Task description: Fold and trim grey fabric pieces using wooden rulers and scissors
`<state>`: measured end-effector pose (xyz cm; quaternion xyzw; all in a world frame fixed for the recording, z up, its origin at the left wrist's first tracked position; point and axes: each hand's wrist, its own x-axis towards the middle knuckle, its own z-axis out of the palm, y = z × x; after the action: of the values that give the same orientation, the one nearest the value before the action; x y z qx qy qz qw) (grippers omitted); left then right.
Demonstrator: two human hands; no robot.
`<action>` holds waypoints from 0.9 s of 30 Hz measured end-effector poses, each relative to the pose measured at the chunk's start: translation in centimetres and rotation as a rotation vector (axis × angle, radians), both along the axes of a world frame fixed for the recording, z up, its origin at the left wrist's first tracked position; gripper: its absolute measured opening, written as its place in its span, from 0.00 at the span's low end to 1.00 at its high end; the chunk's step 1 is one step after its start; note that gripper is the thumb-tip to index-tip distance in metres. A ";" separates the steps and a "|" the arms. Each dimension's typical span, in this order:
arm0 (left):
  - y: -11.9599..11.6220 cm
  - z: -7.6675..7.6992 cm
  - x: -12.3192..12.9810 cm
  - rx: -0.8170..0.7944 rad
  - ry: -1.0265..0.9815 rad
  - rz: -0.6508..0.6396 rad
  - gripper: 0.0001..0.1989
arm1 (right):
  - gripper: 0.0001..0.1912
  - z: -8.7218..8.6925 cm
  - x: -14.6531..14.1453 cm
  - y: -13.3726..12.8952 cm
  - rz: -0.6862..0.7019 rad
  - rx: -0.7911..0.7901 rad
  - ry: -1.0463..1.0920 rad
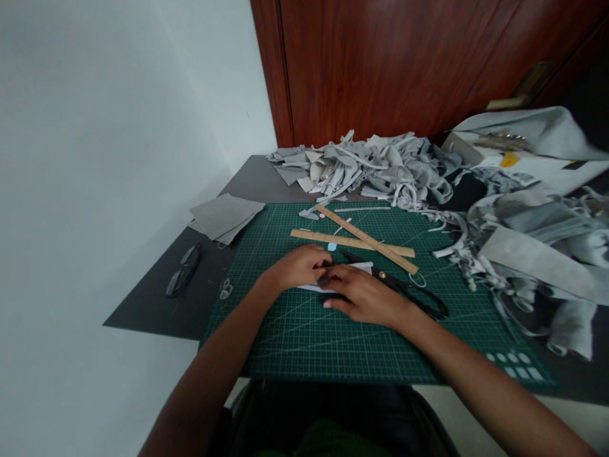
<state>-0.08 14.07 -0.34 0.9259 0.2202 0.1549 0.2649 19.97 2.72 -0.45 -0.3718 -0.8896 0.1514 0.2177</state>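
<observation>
On the green cutting mat (333,346), both hands meet over a small pale strip of fabric (311,288). My left hand (301,265) has its fingers curled together at the strip's upper left side. My right hand (358,292) lies over the strip, its fingers bent toward the left fingertips and its thumb set apart below. Most of the strip is hidden under the hands. Black-handled scissors (413,293) lie just right of the right hand, partly covered by it. Two wooden rulers, one flat (316,236) and one slanted (340,221), cross above the hands.
Grey fabric pieces (226,216) and eyeglasses (184,271) lie left of the mat. A heap of scraps (366,162) runs along the back, with more scraps (542,254) at right. Behind them stands a white box (542,166). A wall borders the left side.
</observation>
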 end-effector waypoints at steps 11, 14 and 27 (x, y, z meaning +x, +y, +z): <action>-2.9 1.1 1.3 0.404 0.191 0.086 0.05 | 0.10 1.3 -0.7 -1.9 0.214 -0.282 0.138; -4.5 1.2 2.3 0.336 0.247 0.104 0.04 | 0.10 1.6 -0.5 -1.9 0.215 -0.348 0.174; -12.2 -1.0 2.1 0.339 0.185 0.411 0.20 | 0.06 0.4 2.4 1.6 0.023 -0.388 0.353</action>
<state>2.02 1.87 -1.36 0.9032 0.3974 0.1547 0.0483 22.35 4.36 -0.08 -0.3641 -0.7964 0.3844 0.2923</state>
